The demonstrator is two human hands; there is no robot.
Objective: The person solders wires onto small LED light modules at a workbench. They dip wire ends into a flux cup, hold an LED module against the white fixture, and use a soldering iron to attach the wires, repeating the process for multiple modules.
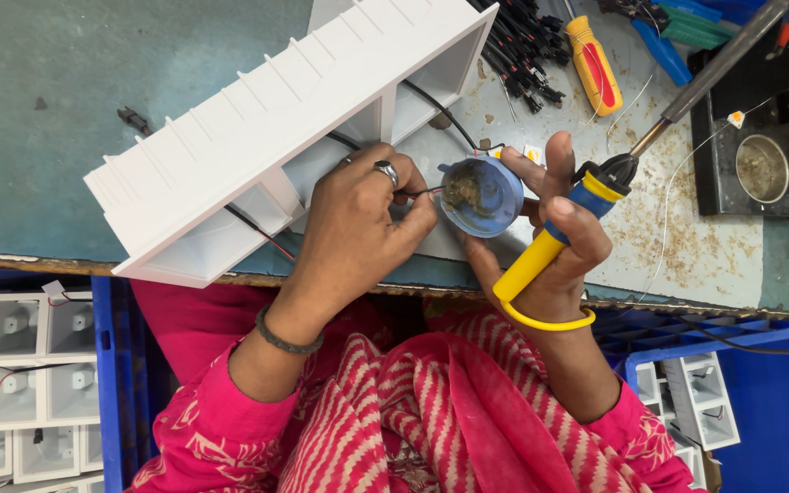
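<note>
The left hand (358,228), with a ring on one finger, is closed and pinches a thin wire (419,192), whose end dips into a small round blue tin of flux paste (481,194). The right hand (554,233) is closed around the yellow and blue handle of a soldering iron (595,187), and its fingers also touch the tin from the right side. The iron's metal shaft points up to the right. Just beside the left hand, a long white plastic housing (276,128) lies tilted on the tabletop (93,64). Farther away are a yellow screwdriver (594,64), a bundle of black cables (522,41) and a small metal pot (762,169).
</note>
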